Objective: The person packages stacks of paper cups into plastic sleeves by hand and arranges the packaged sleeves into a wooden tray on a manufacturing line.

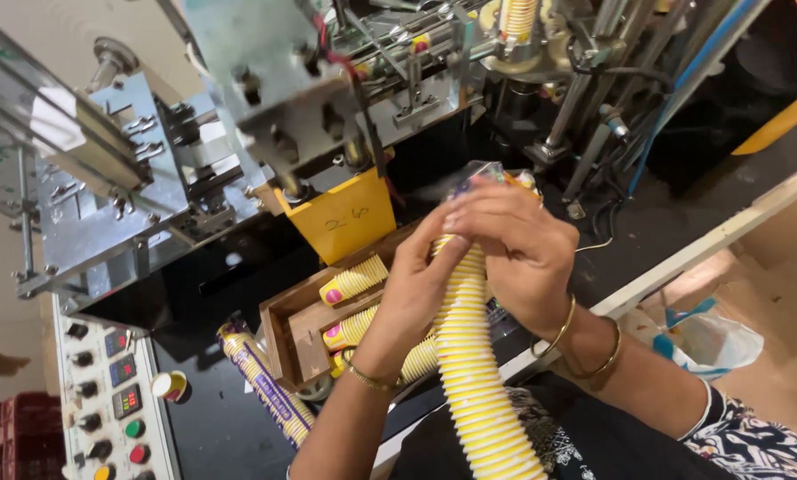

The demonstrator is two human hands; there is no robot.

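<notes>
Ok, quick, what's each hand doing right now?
Left hand: closed on the cup stack, grip partway up it.
Right hand: closed over the stack's top end, where clear wrap shows.

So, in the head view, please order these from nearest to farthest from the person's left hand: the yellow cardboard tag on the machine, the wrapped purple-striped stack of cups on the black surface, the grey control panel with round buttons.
1. Yellow cardboard tag: up and left of the left hand.
2. Wrapped purple-striped stack of cups: lower left.
3. Grey control panel with round buttons: far left, at the bottom corner.
</notes>
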